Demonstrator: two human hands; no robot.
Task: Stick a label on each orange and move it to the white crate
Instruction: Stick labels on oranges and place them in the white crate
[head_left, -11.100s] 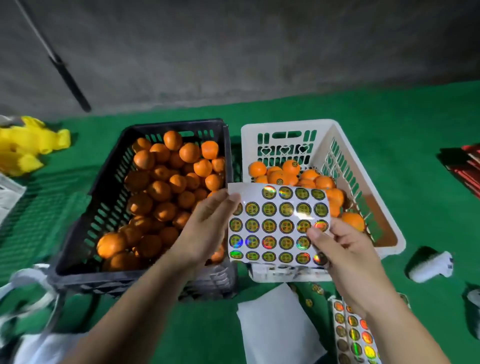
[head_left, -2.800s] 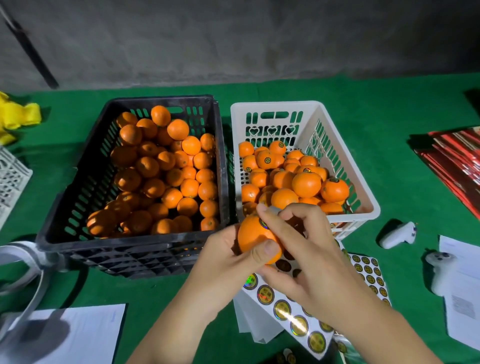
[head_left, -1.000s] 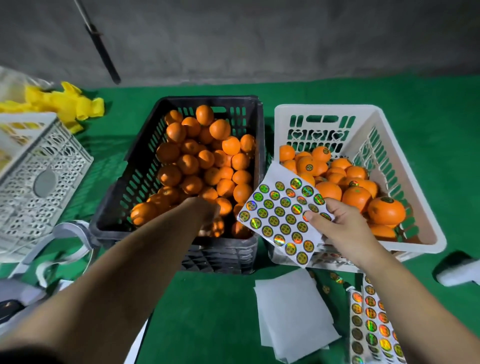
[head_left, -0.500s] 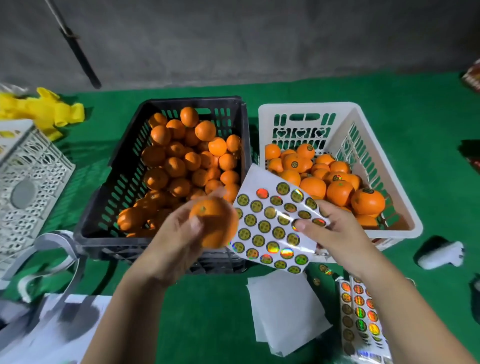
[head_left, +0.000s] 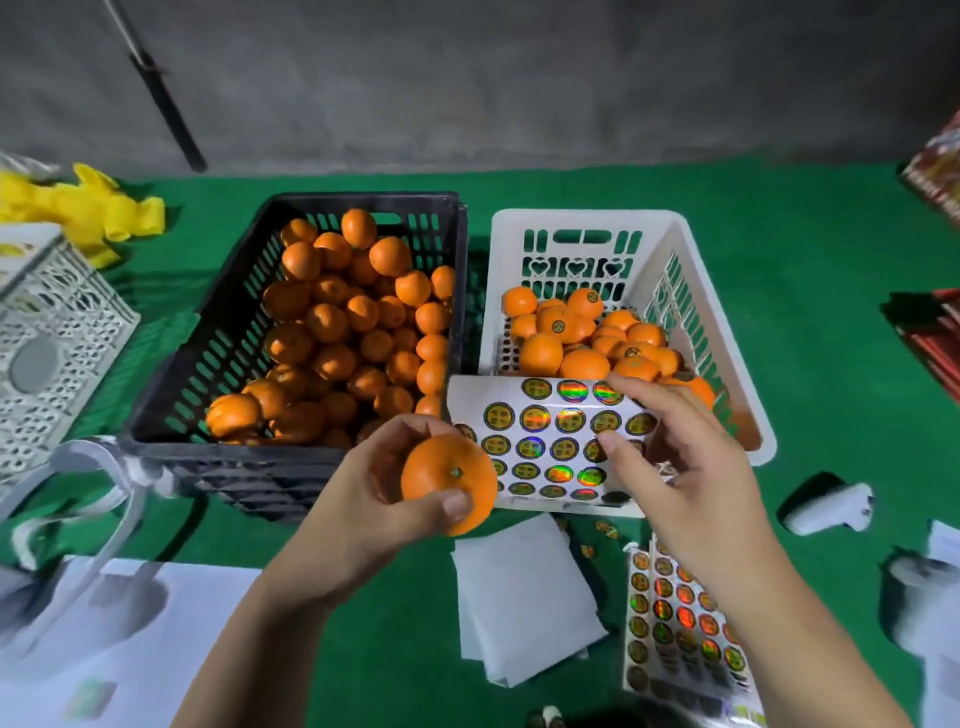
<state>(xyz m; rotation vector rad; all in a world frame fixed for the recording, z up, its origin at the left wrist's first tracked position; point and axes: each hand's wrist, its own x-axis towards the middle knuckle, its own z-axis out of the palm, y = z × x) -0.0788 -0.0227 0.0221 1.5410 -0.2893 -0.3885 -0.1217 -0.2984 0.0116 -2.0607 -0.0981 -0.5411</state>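
My left hand (head_left: 363, 499) grips one unlabelled orange (head_left: 449, 480), stem side up, in front of the black crate (head_left: 156, 415) piled with bare oranges (head_left: 337, 332). My right hand (head_left: 680, 467) pinches a sheet of round holographic labels (head_left: 540, 441), thumb on its face and index finger along its top edge. The sheet hangs just right of the held orange, over the near rim of the white crate (head_left: 587, 221). Inside that crate lie several oranges (head_left: 558, 325), some with a label showing.
Blank backing sheets (head_left: 519, 597) and a second label sheet (head_left: 680, 623) lie on the green mat in front. A white handheld device (head_left: 826, 512) sits at the right, red packets (head_left: 935, 338) beyond it. A white lattice basket (head_left: 47, 338) and yellow plastic (head_left: 88, 208) are at the left.
My left hand has brought the orange down and right, close against the label sheet. The sheet has turned level, and my right thumb and fingers have shifted across its face.
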